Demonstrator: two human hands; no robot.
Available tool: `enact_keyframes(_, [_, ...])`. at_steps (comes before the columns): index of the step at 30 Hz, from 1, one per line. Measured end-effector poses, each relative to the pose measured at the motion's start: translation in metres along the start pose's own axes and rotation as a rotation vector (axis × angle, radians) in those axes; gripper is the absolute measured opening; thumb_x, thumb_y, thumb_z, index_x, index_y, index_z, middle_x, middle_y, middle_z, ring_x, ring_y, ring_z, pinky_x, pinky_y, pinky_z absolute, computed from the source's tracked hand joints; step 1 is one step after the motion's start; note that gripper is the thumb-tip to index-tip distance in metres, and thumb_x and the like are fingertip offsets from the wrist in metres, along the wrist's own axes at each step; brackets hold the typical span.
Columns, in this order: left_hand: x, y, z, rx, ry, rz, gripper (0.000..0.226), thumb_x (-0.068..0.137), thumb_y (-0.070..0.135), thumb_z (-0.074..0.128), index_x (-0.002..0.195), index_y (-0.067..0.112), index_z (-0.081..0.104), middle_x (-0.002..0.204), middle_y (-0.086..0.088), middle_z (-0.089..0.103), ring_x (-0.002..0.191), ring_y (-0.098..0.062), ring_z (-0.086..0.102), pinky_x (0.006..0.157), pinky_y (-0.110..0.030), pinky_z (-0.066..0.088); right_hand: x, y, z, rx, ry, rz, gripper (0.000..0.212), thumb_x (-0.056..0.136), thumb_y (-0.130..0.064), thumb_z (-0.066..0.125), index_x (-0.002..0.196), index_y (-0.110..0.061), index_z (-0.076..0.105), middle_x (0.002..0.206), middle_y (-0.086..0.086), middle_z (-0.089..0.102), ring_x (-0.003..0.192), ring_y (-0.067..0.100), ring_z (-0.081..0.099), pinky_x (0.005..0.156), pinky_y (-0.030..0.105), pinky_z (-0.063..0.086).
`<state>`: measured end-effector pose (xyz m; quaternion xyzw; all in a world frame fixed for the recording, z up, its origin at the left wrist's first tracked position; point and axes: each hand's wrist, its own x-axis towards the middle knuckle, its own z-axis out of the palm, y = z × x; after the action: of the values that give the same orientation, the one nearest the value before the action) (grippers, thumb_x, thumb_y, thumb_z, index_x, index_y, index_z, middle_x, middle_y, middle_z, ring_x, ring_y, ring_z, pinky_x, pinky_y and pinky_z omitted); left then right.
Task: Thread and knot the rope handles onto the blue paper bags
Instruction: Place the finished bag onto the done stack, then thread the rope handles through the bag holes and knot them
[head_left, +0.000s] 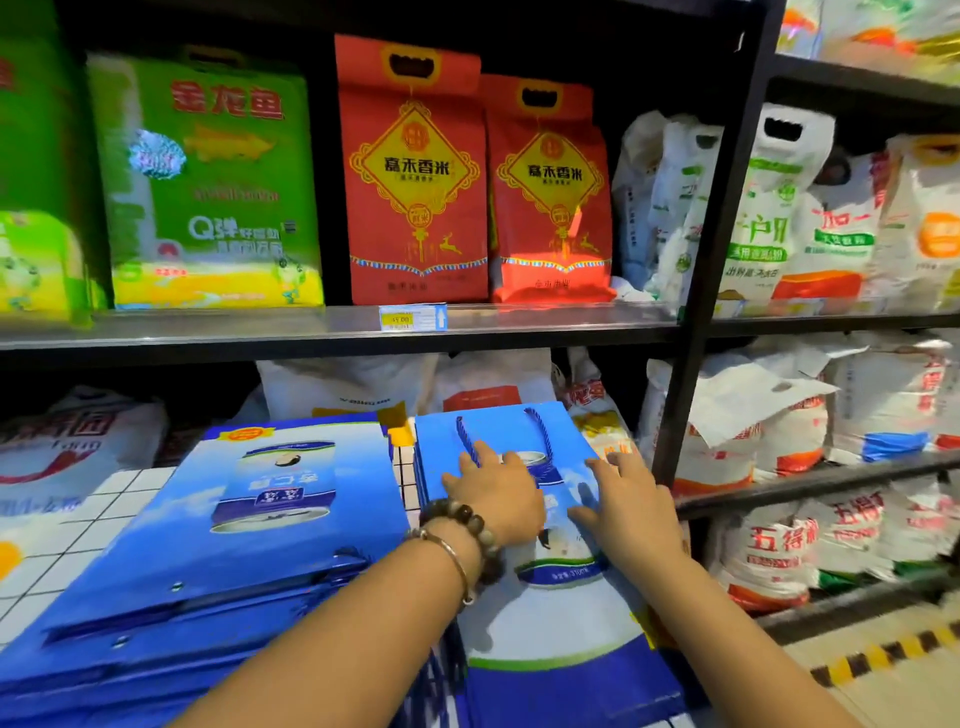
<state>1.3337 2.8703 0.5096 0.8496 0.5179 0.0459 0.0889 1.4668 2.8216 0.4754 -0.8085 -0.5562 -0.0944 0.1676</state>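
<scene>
Two stacks of flat blue paper bags lie on a white tiled surface. On the right stack, the top bag (519, 431) carries a blue rope handle (543, 431) looped at its far end. My left hand (498, 493), with bead and metal bracelets on the wrist, rests flat on this bag. Beside it, my right hand (631, 509) presses flat on the same bag near its right edge. The left stack (249, 519) shows bags with bare eyelet holes (176, 586) at the near edge. Neither hand holds anything.
A black metal shelf rack (696, 291) stands behind and to the right, packed with green, red and white sacks of rice and flour. A price tag (413, 318) sits on the shelf edge. Yellow-black floor tape (893, 649) runs at the lower right.
</scene>
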Motion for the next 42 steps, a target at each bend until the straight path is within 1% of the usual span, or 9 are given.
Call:
enact_keyframes(4, [-0.017, -0.005, 0.051, -0.048, -0.022, -0.062, 0.066, 0.096, 0.045, 0.025, 0.148, 0.013, 0.0, 0.155, -0.015, -0.013, 0.142, -0.031, -0.011, 0.113, -0.051, -0.004, 0.002, -0.01, 0.016, -0.02, -0.14, -0.206, 0.044, 0.093, -0.039, 0.034, 0.132, -0.022, 0.044, 0.142, 0.004, 0.038, 0.129, 0.022, 0.036, 0.098, 0.033, 0.033])
enact_keyframes(9, [-0.014, -0.009, 0.061, -0.056, -0.039, -0.064, 0.066, 0.096, 0.051, 0.014, 0.148, 0.014, -0.003, 0.154, -0.014, -0.014, 0.142, -0.028, -0.014, 0.113, -0.048, -0.007, 0.0, -0.006, 0.026, -0.055, -0.42, -0.189, 0.052, 0.099, -0.039, 0.021, 0.147, -0.022, 0.01, 0.156, 0.004, -0.003, 0.143, 0.021, 0.002, 0.113, 0.043, 0.006])
enact_keyframes(14, [-0.014, -0.006, 0.063, -0.036, -0.084, -0.085, 0.065, 0.096, 0.049, 0.013, 0.148, 0.014, -0.003, 0.154, -0.015, -0.016, 0.142, -0.028, -0.014, 0.113, -0.048, -0.007, 0.002, -0.006, 0.032, -0.126, -0.517, -0.18, 0.056, 0.099, -0.041, 0.015, 0.147, -0.021, -0.004, 0.155, 0.004, -0.015, 0.143, 0.02, -0.01, 0.113, 0.047, -0.001])
enact_keyframes(23, [-0.057, 0.011, 0.034, -0.315, 0.049, -0.009, 0.057, 0.095, 0.034, 0.03, 0.147, 0.017, 0.015, 0.156, -0.011, 0.003, 0.144, -0.024, 0.001, 0.115, -0.044, 0.001, -0.01, -0.012, 0.024, -0.116, -0.199, -0.15, 0.057, 0.095, -0.043, 0.035, 0.145, -0.018, 0.019, 0.155, 0.01, 0.008, 0.143, 0.023, 0.008, 0.113, 0.041, 0.013])
enact_keyframes(25, [-0.091, 0.017, 0.015, -0.375, 0.105, 0.102, 0.052, 0.093, 0.031, 0.036, 0.142, 0.02, 0.027, 0.154, -0.006, 0.018, 0.142, -0.021, 0.015, 0.115, -0.04, 0.011, -0.013, -0.015, 0.016, -0.129, -0.039, -0.273, 0.048, 0.091, -0.035, 0.044, 0.135, -0.014, 0.041, 0.145, 0.012, 0.035, 0.135, 0.026, 0.032, 0.105, 0.039, 0.028])
enact_keyframes(28, [-0.138, -0.009, -0.009, -0.372, 0.263, 0.163, 0.042, 0.093, 0.034, 0.04, 0.135, 0.027, 0.038, 0.146, 0.008, 0.031, 0.133, -0.012, 0.029, 0.109, -0.029, 0.021, -0.023, -0.022, 0.004, 0.107, 0.143, -0.465, 0.026, 0.079, -0.025, 0.054, 0.091, -0.009, 0.07, 0.093, 0.012, 0.07, 0.086, 0.034, 0.065, 0.071, 0.04, 0.05])
enact_keyframes(30, [-0.155, -0.046, -0.022, -0.341, 0.377, 0.085, 0.039, 0.094, 0.036, 0.039, 0.133, 0.032, 0.04, 0.143, 0.015, 0.035, 0.129, -0.007, 0.032, 0.106, -0.023, 0.022, -0.035, -0.035, -0.005, 0.285, 0.161, -0.456, 0.011, 0.079, -0.014, 0.063, 0.084, -0.01, 0.072, 0.082, 0.004, 0.071, 0.076, 0.026, 0.065, 0.065, 0.033, 0.049])
enact_keyframes(34, [-0.161, -0.118, -0.028, -0.047, 0.465, -0.184, 0.044, 0.095, 0.042, 0.032, 0.137, 0.031, 0.036, 0.145, 0.011, 0.035, 0.134, -0.013, 0.029, 0.112, -0.031, 0.018, -0.069, -0.082, -0.026, 0.593, -0.14, -0.464, 0.015, 0.086, -0.025, 0.062, 0.076, -0.019, 0.072, 0.074, -0.012, 0.066, 0.067, 0.003, 0.056, 0.063, 0.023, 0.042])
enact_keyframes(42, [-0.176, -0.144, 0.003, 0.027, 0.334, -0.245, 0.059, 0.092, 0.055, 0.0, 0.143, 0.036, 0.024, 0.153, 0.009, 0.021, 0.142, -0.011, 0.014, 0.114, -0.032, 0.007, -0.108, -0.125, -0.036, 0.476, -0.356, -0.358, 0.037, 0.078, -0.046, 0.063, 0.058, -0.019, 0.05, 0.054, -0.003, 0.046, 0.052, 0.006, 0.041, 0.054, 0.026, 0.032])
